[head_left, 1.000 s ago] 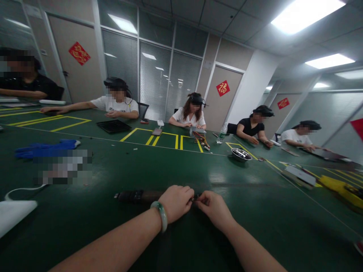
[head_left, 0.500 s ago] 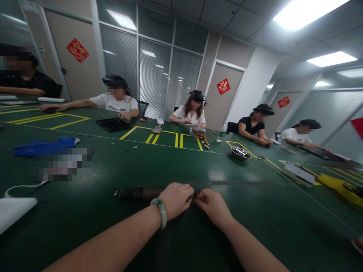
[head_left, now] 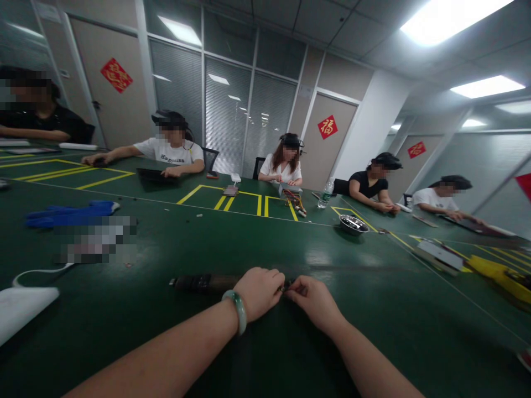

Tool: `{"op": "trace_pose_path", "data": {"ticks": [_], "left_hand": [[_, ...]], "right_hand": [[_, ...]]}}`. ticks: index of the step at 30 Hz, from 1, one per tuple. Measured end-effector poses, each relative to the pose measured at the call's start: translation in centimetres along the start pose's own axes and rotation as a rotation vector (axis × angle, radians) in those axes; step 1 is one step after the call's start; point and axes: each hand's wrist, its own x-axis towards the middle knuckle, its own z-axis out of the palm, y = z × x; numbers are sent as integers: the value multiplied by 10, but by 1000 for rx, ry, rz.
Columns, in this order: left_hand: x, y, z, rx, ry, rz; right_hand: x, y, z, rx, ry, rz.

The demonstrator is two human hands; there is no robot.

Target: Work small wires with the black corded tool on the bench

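Both hands meet near the middle of the green tabletop [head_left: 373, 309]: the left hand [head_left: 259, 292], with a bracelet [head_left: 236, 309] at its wrist, is curled into a loose fist with its fingers pinched on a small part [head_left: 285, 288], and the right hand [head_left: 313, 301] pinches the same part from the right, fingertips almost touching the left's. The part is too small and too hidden to identify. It seems joined to a long dark tool [head_left: 203, 283] that lies flat on the tabletop and runs left from under the left hand. The grip looks slight, so the likeliest trouble is the part slipping free and rolling off over the dark surface, where it would be hard to find. A sideways tug could also swing the tool, which nothing else steadies. The steel bowl [head_left: 353, 224], blue gloves [head_left: 70, 214] and white cable [head_left: 37, 272] lie well apart, and the people seated along the far edge are out of reach.
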Motion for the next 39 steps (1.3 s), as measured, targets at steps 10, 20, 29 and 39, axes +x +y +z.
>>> {"op": "trace_pose_path", "data": {"ticks": [10, 20, 29, 39], "left_hand": [[1, 2, 0, 26, -14, 3], [2, -1, 5, 21, 2, 10], [2, 0, 6, 4, 7, -9], [1, -1, 2, -20, -2, -8]], "right_hand": [[0, -1, 2, -31, 23, 2], [-2, -13, -5, -281, 12, -117], [-2, -9, -5, -253, 15, -146], [-3, -12, -9, -267, 21, -154]]}}
